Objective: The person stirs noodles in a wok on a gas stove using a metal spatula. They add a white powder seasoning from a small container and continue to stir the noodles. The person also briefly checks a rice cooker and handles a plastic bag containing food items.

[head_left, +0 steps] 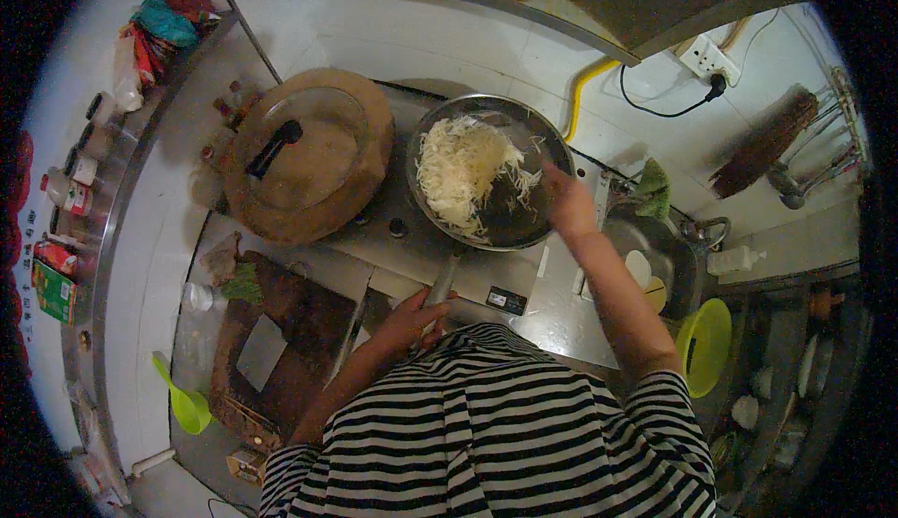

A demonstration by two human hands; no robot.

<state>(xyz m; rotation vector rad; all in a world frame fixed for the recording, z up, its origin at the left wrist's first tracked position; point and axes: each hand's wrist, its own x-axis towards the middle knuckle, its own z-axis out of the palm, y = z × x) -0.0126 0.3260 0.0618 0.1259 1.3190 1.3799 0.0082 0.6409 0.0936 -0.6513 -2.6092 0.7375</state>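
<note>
A frying pan (pixel 523 220) sits on the right side of the gas stove, with a heap of pale shredded food (pixel 459 167) filling mostly its left half. Loose shreds lie toward the pan's right side. My left hand (pixel 415 318) is closed around the pan's handle (pixel 443 283), which points toward my body. Over the pan's right rim is my right hand (pixel 567 199), blurred, with its fingers near the shreds; whether it holds anything cannot be made out. Left of the pan stands a wide brown round vessel (pixel 379 153) under a glass lid (pixel 316 160) with a black handle.
A dark cutting board bears a cleaver-like blade (pixel 262 353) at the left, beside a green ladle (pixel 188 406). The sink (pixel 684 258) with dishes and a green basin (pixel 705 346) are at the right. A yellow gas hose (pixel 577 97) runs behind the pan, below an overhead cabinet (pixel 673 6).
</note>
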